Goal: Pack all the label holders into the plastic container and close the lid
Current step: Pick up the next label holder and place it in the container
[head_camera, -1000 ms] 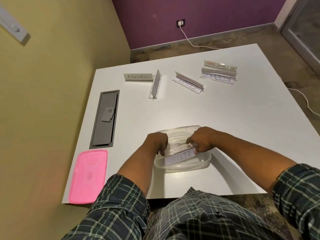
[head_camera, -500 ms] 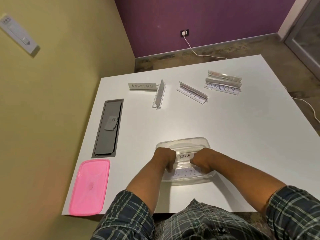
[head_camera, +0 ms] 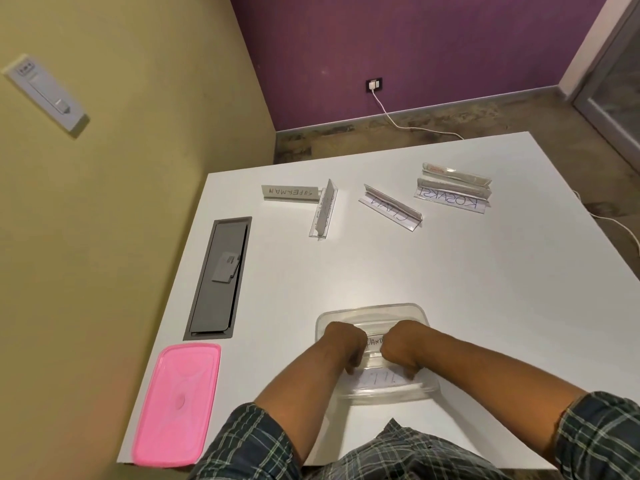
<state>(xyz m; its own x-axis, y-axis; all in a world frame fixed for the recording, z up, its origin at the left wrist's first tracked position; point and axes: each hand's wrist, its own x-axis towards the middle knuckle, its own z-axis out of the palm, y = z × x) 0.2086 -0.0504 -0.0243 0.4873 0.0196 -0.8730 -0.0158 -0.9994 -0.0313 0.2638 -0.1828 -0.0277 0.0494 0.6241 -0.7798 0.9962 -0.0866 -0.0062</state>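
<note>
White worktop (head_camera: 450,289) with a grey recessed panel (head_camera: 218,278); pink lid (head_camera: 176,403) at its near left corner; clear, colourless plastic container (head_camera: 377,311). Label holders are transparent with white paper inserts bearing dark handwritten letters: SUPERMAN holder (head_camera: 289,193), KOSAKSI holder (head_camera: 450,201). Walls are olive-yellow (head_camera: 121,202) and purple (head_camera: 450,46); the sleeves (head_camera: 249,445) carry a dark green plaid crossed by pale lines.
</note>
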